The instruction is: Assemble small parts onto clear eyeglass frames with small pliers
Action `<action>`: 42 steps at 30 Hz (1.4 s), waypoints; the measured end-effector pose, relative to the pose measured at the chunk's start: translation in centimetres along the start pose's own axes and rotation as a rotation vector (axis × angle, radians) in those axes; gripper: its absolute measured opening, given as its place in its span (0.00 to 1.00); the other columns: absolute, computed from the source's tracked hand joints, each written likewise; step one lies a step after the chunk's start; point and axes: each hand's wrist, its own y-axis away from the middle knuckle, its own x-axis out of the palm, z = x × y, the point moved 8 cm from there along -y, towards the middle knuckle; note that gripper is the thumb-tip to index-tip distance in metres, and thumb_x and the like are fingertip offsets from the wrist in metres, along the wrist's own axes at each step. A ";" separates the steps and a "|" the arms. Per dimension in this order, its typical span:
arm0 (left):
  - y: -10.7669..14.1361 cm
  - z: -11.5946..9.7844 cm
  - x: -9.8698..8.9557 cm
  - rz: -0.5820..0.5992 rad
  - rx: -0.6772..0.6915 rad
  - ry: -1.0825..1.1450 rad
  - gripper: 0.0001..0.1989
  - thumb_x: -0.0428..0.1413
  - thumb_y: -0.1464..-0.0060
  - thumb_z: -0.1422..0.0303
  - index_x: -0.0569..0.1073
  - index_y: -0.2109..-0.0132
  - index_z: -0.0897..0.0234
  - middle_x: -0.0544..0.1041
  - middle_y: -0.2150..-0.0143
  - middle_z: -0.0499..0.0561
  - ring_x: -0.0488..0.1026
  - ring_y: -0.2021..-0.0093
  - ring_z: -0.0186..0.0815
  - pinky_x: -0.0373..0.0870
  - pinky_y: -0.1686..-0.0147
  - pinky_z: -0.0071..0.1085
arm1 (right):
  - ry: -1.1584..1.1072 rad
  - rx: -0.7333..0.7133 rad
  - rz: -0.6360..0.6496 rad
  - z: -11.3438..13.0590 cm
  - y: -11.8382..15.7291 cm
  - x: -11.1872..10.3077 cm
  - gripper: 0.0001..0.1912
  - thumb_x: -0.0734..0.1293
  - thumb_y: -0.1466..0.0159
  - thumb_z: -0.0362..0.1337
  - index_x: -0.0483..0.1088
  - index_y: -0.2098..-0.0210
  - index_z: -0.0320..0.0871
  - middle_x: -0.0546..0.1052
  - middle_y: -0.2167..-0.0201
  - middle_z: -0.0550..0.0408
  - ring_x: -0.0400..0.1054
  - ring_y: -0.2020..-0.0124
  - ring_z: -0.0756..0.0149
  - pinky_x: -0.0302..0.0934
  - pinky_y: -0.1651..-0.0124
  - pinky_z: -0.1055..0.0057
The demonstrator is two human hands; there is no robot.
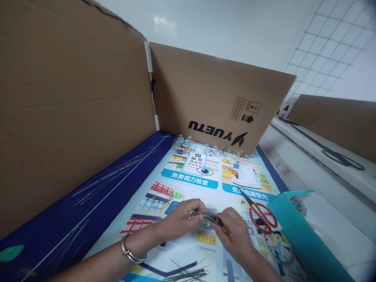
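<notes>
Over the printed sheet (205, 197), my left hand (180, 219) pinches a small clear piece that looks like beads on wire (192, 214). My right hand (235, 233) is closed round a pair of pliers (216, 219) with dark jaws and a bit of yellow on the handle. The jaws point left and meet the clear piece at my left fingertips. Whether they grip it I cannot tell. Cut thin wires (188, 275) lie below my hands. To the right of my right hand rest red-handled scissors (261, 219) and a wire coil (280, 248).
A teal-sided open box (311, 231) holds small clear pieces at the right. Cardboard panels (176, 90) stand behind and to the left. A row of clear beaded pieces (217, 150) lies along the back panel. Long thin wires (108, 174) lie on blue cloth at the left.
</notes>
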 end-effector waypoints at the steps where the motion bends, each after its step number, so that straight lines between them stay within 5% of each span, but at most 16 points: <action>1: 0.0 0.1 0.1 0.020 -0.014 0.029 0.02 0.49 0.51 0.72 0.66 0.69 0.65 0.65 0.73 0.45 0.60 0.71 0.29 0.59 0.69 0.24 | 0.000 -0.005 0.009 0.0 0.0 0.1 0.06 0.60 0.41 0.35 0.67 0.67 0.42 0.65 0.74 0.54 0.59 0.70 0.66 0.55 0.68 0.70; 42: -0.3 0.6 0.5 0.099 -0.067 -0.008 0.02 0.48 0.52 0.73 0.65 0.71 0.66 0.63 0.75 0.43 0.57 0.73 0.27 0.55 0.73 0.22 | 0.045 0.010 0.130 -0.5 0.2 1.2 0.05 0.60 0.42 0.34 0.66 0.68 0.41 0.65 0.74 0.55 0.58 0.70 0.67 0.51 0.68 0.72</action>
